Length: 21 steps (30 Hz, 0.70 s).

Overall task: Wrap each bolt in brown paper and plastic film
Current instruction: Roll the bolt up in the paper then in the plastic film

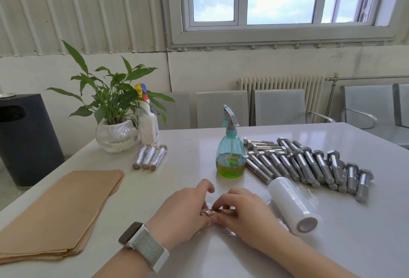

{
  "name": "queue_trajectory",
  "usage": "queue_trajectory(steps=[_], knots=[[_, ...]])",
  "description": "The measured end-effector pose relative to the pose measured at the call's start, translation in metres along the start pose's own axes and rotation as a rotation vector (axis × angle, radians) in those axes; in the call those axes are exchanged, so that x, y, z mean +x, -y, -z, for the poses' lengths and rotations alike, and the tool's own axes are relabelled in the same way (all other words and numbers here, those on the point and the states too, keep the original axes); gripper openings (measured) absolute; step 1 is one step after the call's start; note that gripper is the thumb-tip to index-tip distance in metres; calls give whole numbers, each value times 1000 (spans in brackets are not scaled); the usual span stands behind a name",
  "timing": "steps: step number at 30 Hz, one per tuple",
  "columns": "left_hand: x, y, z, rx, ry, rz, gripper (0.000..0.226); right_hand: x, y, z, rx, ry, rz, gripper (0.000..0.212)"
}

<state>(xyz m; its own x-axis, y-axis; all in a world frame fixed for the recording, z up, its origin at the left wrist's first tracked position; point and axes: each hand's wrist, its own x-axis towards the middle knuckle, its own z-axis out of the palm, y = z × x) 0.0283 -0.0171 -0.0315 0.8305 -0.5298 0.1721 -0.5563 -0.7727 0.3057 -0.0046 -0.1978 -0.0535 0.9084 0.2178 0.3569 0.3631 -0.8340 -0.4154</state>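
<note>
I see my left hand (186, 209) and right hand (241, 213) both pinching a bolt (213, 212) in brown paper and film, low on the table (190, 144). The film roll (293, 205) lies at 3 o'clock. Bare bolts (309, 164) sit at 1 o'clock, paper (59, 213) at 9.

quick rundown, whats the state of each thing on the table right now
left hand: grips the paper-wrapped bolt
right hand: pinches the same bolt
paper-wrapped bolt: lying on film, half covered
film roll: on its side
finished bolts: three wrapped, side by side
bare bolts: unwrapped, lying in a heap
brown paper: flat stack
spray bottle: upright, part full
</note>
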Motion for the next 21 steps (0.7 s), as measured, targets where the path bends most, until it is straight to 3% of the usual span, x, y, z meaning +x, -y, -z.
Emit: queue_trajectory(steps=[5,7,10,13,17,21], knots=[[-2,5,4,-51,82,-1,63,1,-2,-2,74,17,-40,27],[-3,12,13,-285,131,42,56,1,-2,-2,84,19,-46,26],[-10,30,31,-542,-2,136,33,2,-3,-1,85,23,-46,26],[-22,55,40,-460,-41,201,17,2,-3,-1,90,35,-38,25],[-31,65,30,-342,109,200,35,3,-2,0,89,39,-39,24],[-29,56,19,-281,58,152,29,2,0,0,103,35,-42,22]])
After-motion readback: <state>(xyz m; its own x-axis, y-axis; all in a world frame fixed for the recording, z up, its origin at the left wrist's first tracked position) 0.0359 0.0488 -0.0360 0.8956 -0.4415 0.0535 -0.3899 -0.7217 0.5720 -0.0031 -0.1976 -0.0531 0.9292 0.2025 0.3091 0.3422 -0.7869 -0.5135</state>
